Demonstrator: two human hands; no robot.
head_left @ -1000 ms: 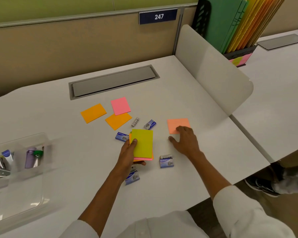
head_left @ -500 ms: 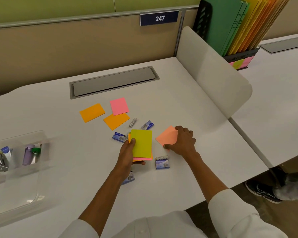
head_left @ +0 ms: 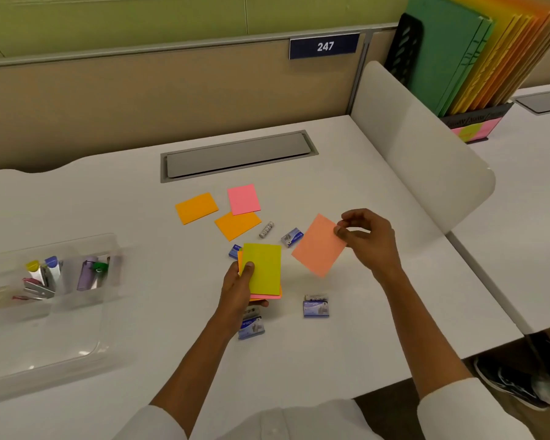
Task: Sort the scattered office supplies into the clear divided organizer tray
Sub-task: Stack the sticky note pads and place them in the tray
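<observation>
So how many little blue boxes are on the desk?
4: one beside the salmon note, one peeking from behind the stack in the left hand, one near the right forearm, one by the left wrist. The stack may hide more.

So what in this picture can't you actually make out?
All in the head view:
- The organizer tray: its left side is cut off by the frame edge, and its contents are blurred.
- The stack of notes in the left hand: the yellow top sheet covers the lower ones, so no count.
- A staple box: mostly hidden behind that stack.
- The staple box labels: print too small.
- The right hand pinches a salmon note; its underside is unseen.
</observation>
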